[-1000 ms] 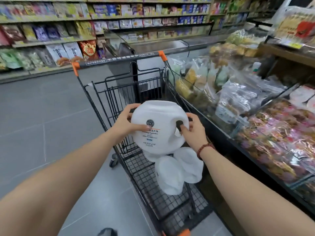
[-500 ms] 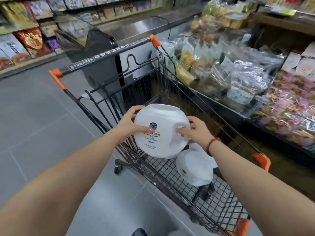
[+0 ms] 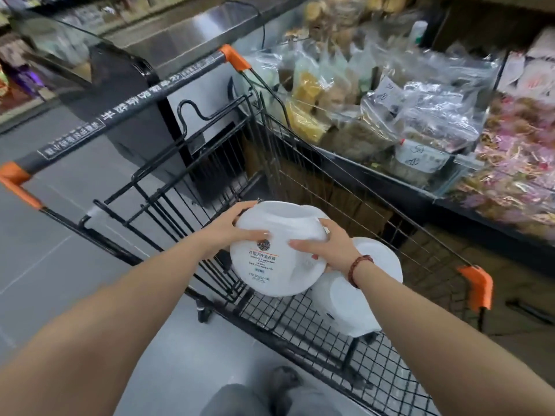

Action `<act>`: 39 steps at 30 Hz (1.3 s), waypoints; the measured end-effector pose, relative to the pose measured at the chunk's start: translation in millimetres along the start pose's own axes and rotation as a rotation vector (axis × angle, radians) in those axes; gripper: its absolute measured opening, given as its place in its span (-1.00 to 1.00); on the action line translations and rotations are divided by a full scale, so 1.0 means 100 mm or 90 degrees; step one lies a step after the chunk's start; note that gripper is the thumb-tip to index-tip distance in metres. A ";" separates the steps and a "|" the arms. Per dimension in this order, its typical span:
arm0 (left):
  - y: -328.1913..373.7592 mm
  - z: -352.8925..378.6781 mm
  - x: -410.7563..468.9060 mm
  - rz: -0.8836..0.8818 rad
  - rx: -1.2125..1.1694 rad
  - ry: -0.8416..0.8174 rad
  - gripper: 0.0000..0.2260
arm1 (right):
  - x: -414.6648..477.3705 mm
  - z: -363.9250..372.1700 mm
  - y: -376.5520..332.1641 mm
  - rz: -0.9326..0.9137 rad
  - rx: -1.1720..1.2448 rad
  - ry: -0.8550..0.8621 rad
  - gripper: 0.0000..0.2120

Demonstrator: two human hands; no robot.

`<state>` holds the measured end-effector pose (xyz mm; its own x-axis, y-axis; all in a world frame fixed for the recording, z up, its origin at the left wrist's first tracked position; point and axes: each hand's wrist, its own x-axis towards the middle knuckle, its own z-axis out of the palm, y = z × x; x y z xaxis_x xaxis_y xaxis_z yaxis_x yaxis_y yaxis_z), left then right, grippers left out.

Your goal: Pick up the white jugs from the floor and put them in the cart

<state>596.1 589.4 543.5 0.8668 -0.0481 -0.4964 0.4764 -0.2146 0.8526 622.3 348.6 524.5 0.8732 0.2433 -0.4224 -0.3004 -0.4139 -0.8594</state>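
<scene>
I hold a round white jug (image 3: pixel 270 265) with a printed label between both hands, low inside the black wire cart (image 3: pixel 300 322). My left hand (image 3: pixel 237 226) grips its upper left side. My right hand (image 3: pixel 327 250), with a bead bracelet at the wrist, grips its right side. Another white jug (image 3: pixel 354 307) lies on the cart's mesh floor just to the right, partly hidden by my right wrist; the held jug touches or overlaps it.
The cart's handle bar (image 3: pixel 126 112) with orange ends runs across the upper left. A display counter (image 3: pixel 405 121) with bagged foods stands close along the cart's right side. Grey tiled floor (image 3: pixel 45 265) stretches to the left. My shoe (image 3: pixel 282 382) shows at the bottom.
The jug in my hands has gone lower into the cart, down beside the jug lying there. My view has tilted down and come closer to the cart.
</scene>
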 end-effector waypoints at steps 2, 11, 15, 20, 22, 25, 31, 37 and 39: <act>-0.02 -0.03 0.12 -0.034 0.005 -0.001 -0.48 | 0.04 0.06 0.06 0.012 0.017 0.017 -0.03; -0.27 -0.27 0.55 -0.077 0.098 -0.186 -0.37 | -0.03 0.48 0.35 0.043 0.025 0.104 -0.13; -0.46 -0.30 0.70 -0.095 0.110 -0.249 -0.31 | -0.10 0.77 0.57 0.081 0.053 0.131 -0.17; -0.86 -0.31 0.87 -0.098 0.156 -0.279 -0.18 | -0.10 1.04 0.83 0.132 0.017 0.150 -0.05; -1.02 -0.24 0.89 -0.093 0.158 -0.275 -0.16 | -0.09 1.06 0.93 0.140 -0.009 0.137 -0.02; -1.23 -0.14 0.90 -0.066 0.198 -0.279 -0.20 | -0.07 1.03 1.04 0.131 -0.028 0.111 0.03; -1.41 0.00 0.96 -0.038 0.281 -0.303 -0.13 | 0.02 1.09 1.24 0.177 -0.045 0.054 0.08; -1.60 0.05 1.01 0.001 0.319 -0.307 -0.11 | 0.20 1.19 1.42 0.202 -0.105 0.012 0.09; -1.65 0.03 1.05 0.001 0.344 -0.315 -0.09 | 0.23 1.25 1.47 0.205 -0.113 0.006 0.09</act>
<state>607.7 617.3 350.4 0.6389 -0.4565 -0.6193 0.2246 -0.6593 0.7176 550.1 403.3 352.4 0.7488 0.0684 -0.6593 -0.4890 -0.6144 -0.6192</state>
